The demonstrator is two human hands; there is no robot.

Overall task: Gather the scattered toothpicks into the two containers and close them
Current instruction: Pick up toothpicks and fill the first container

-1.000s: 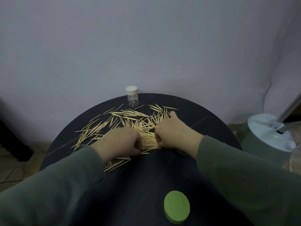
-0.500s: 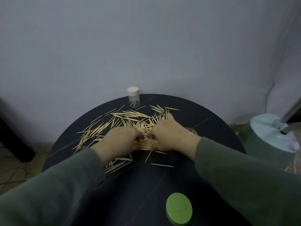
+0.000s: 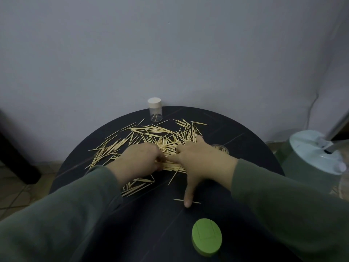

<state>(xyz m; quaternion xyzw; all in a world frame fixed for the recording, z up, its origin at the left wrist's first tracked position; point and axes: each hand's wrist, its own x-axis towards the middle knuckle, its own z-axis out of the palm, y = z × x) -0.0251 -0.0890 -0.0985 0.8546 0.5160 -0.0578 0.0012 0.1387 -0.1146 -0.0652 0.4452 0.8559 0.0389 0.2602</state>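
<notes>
Many wooden toothpicks (image 3: 158,137) lie scattered across the round black table (image 3: 245,148). A gathered bundle of toothpicks (image 3: 172,165) lies between my hands. My left hand (image 3: 139,161) is curled with its fingers on the bundle's left end. My right hand (image 3: 200,159) rests on the bundle's right end, with its thumb stretched toward me and pressing on a single toothpick (image 3: 177,200). A clear container with a white cap (image 3: 155,109) stands at the far edge. A second open container (image 3: 221,148) shows partly behind my right hand. A green oval lid (image 3: 206,236) lies near me.
A grey wall rises just behind the table. A pale green and white appliance (image 3: 313,157) stands on the floor at the right. A dark furniture piece (image 3: 17,159) stands on the tiled floor at the left.
My hands have pushed the bundle together and shifted slightly away from me. My right thumb has stretched out toward me onto a stray toothpick.
</notes>
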